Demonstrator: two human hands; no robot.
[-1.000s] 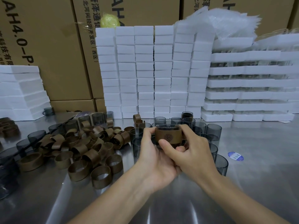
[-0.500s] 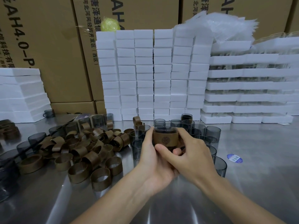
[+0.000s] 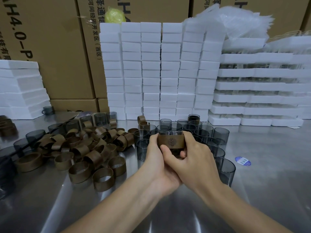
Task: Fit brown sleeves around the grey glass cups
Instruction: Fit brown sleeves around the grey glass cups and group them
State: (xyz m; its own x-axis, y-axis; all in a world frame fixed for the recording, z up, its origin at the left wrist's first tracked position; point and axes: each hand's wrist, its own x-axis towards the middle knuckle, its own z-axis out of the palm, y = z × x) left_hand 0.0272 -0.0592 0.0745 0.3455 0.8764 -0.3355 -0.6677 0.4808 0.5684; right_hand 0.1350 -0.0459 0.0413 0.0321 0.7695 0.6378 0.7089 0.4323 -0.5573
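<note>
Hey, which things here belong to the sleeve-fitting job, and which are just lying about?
Job: grey glass cup gripped by left hand and right hand; brown embossed sleeve around it; pile of loose brown ring sleeves; cluster of bare grey glass cups.
Lying about: stacked white foam blocks; brown cardboard boxes; blue oval sticker; yellow wrapped roll.

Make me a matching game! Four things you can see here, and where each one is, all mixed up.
1 sleeved cup
2 loose brown sleeves
3 blue sticker
4 yellow bundle

A at the top of the white foam stack
B gripped by the left hand and right hand
C heaped on the table, left of the hands
D flat on the table, right of the hands

Pairs: 1-B, 2-C, 3-D, 4-A
</note>
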